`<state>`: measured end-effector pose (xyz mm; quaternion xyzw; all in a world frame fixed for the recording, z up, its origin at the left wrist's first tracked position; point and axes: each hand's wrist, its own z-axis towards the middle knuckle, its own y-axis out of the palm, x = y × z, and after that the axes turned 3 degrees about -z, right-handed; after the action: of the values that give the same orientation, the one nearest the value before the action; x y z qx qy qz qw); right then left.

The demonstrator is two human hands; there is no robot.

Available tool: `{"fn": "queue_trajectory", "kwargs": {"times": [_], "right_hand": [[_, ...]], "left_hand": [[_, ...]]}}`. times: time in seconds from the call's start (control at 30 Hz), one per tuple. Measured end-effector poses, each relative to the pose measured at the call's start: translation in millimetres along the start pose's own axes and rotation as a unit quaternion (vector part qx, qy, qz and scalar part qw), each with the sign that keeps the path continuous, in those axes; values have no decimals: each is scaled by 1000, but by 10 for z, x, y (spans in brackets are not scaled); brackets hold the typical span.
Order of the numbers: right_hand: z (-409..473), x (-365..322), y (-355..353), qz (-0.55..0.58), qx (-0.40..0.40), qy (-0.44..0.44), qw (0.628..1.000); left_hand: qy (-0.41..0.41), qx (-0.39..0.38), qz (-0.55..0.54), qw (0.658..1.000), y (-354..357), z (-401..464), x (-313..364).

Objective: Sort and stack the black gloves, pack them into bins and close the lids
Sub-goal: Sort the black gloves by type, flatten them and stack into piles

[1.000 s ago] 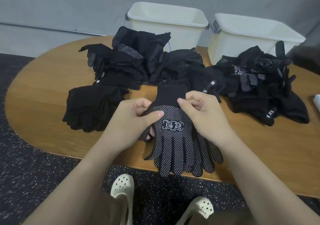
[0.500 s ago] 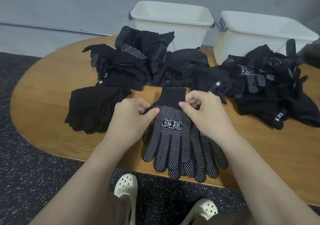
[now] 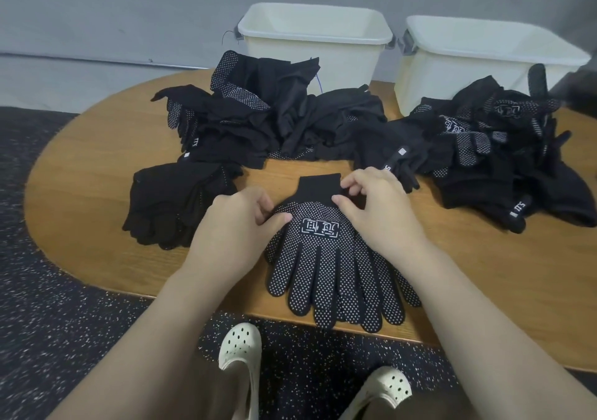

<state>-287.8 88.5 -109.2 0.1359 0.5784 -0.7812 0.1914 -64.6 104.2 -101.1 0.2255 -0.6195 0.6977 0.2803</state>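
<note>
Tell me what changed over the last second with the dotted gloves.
The dotted gloves went from lifted and hanging over the table edge to lying flat. Both the left hand and right hand still pinch near the cuff. Piles and bins unchanged.

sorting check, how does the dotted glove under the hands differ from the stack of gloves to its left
The dotted glove lies flat with white grip dots and a printed mark facing up; the stack shows mostly plain black fabric. Both hands, left and right, pinch the dotted glove; nothing touches the stack. Both are black and lie on the table.
</note>
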Motion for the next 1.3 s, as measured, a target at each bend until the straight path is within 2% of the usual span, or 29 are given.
{"fn": "queue_trajectory", "kwargs": {"times": [0.1,0.17,0.27,0.47,0.53,0.6,0.7,0.83,0.93,1.1,1.3], "right_hand": [[-75,-56,-71,-38,28,-40,998],[-153,-129,-112,-40,13,-80,996],[-242,-196,-85,-46,-69,-120,989],[-292,-133,-39,-75,-200,-124,969],[-308,-115,-56,-99,-232,-134,958],[-317,-108,-67,-130,-249,-145,949],[-322,-102,-66,-159,-250,-159,942],[-338,-43,-69,-161,-259,-161,939],[-332,3,-79,-147,-267,-159,939],[-339,18,-67,-151,-266,-158,939],[-371,42,-90,-156,-261,-154,940]], "left_hand": [[21,2,-2,1000,-29,-33,-27],[32,4,2,999,-36,-54,-48],[34,3,17,999,-47,-77,-71],[55,-5,17,998,-78,-98,-173],[108,2,25,994,-81,-112,-192],[196,-4,41,980,-66,-93,-162],[276,-82,95,953,4,-34,-76],[260,-190,169,932,86,-28,-50],[234,-235,202,921,77,-32,-70],[236,-243,208,918,65,-19,-122],[206,-219,212,930,76,-89,-133]]}}
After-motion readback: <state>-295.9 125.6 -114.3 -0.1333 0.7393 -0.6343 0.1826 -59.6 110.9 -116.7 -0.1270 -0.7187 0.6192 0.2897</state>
